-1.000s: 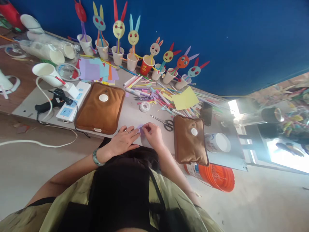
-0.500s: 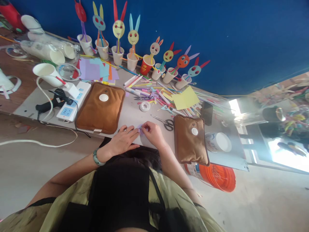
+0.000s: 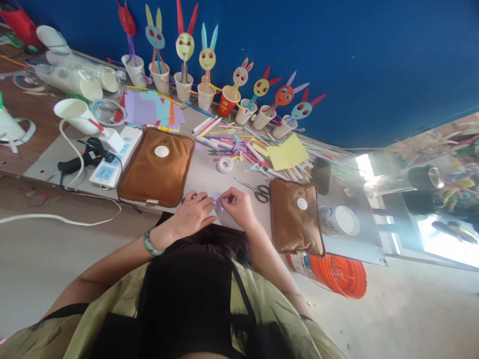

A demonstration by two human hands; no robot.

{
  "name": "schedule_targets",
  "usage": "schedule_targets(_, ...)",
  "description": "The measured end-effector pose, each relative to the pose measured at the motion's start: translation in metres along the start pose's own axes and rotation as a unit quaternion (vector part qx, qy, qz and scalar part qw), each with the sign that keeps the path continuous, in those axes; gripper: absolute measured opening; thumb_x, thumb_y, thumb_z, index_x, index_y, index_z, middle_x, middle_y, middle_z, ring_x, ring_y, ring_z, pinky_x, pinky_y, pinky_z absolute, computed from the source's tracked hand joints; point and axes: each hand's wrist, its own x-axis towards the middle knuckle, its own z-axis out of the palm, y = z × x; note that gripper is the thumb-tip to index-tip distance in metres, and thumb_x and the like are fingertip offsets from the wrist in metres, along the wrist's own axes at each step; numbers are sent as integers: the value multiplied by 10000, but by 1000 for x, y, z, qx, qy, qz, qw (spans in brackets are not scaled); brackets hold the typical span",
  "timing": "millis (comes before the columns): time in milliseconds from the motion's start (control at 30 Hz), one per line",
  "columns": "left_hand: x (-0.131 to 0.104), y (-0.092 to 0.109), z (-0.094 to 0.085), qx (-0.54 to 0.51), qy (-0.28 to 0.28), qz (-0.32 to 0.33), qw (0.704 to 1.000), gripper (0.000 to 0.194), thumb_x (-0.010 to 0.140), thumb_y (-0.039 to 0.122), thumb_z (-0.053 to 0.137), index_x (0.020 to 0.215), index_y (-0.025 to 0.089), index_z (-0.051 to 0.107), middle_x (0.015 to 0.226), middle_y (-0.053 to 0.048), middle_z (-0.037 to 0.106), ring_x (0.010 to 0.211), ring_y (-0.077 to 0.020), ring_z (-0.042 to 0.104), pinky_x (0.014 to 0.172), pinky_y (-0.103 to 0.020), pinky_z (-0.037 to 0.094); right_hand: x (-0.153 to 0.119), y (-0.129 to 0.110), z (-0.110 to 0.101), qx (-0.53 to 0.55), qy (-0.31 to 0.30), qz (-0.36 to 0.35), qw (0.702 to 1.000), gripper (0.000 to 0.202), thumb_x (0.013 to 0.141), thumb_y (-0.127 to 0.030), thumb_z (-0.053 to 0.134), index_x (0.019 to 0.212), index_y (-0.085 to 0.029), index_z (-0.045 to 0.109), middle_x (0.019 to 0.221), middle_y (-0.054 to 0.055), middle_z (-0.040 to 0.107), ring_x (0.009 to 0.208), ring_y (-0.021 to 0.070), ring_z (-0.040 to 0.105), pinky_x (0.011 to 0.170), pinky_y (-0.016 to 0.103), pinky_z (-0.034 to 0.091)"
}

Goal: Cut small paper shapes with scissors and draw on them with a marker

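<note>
A small piece of purple paper [image 3: 216, 196] lies at the table's front edge, partly hidden by my fingers. My left hand [image 3: 192, 213] rests flat beside it, fingers stretched out and fingertips at its left side, thumb apart. My right hand [image 3: 239, 208] is closed in a pinch at the paper's right side, thumb and forefinger together on it. Scissors [image 3: 258, 190] with dark handles lie right of my right hand. A roll of clear tape [image 3: 225, 165] sits just beyond both hands.
Brown hot-water bags [image 3: 159, 172] lie on both sides. Markers and paper strips [image 3: 239, 144] are heaped behind the tape, near yellow paper [image 3: 287, 152]. Several cups with rabbit-faced figures [image 3: 183, 87] line the blue wall. A power strip [image 3: 112, 164] is at left, an orange bucket [image 3: 344, 276] below right.
My left fingers have drawn slightly left, away from my right fingertips, and the thumb has lifted. More of the purple paper shows between the hands. My right hand keeps its pinch.
</note>
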Motion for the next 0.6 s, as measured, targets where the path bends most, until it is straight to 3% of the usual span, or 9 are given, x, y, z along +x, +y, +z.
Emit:
schedule_targets(200,-2,-2,-2,44,-8,11,999,340,950,360,561,1252,206,592,1149,-115,639,1121,-291,534,960,-480,330,-5,6,-8,29,38,2,999,57,702,-238,630,746,-204,615,639,-23,603,581,126,499,603,253,416)
schedule_targets(400,4,-3,-1,17,16,29,999,223,980,322,504,1029,166,657,1191,-124,626,1159,-267,536,1025,-466,337,-8,16,-2,84,33,16,996,175,716,-241,624,882,-196,658,720,1,677,575,128,547,605,261,457)
schedule_targets(500,15,-8,2,-13,10,59,998,241,991,223,451,893,154,661,1011,-105,643,1010,-232,575,974,-415,400,-10,19,0,79,39,23,996,142,727,-264,635,847,-199,672,718,7,683,577,132,562,600,263,461)
schedule_targets(600,21,-11,4,-26,12,47,998,245,977,162,440,845,160,646,915,-92,615,912,-223,570,918,-399,439,-12,20,-1,67,51,26,996,113,732,-294,650,795,-202,667,702,4,673,563,131,550,583,262,455)
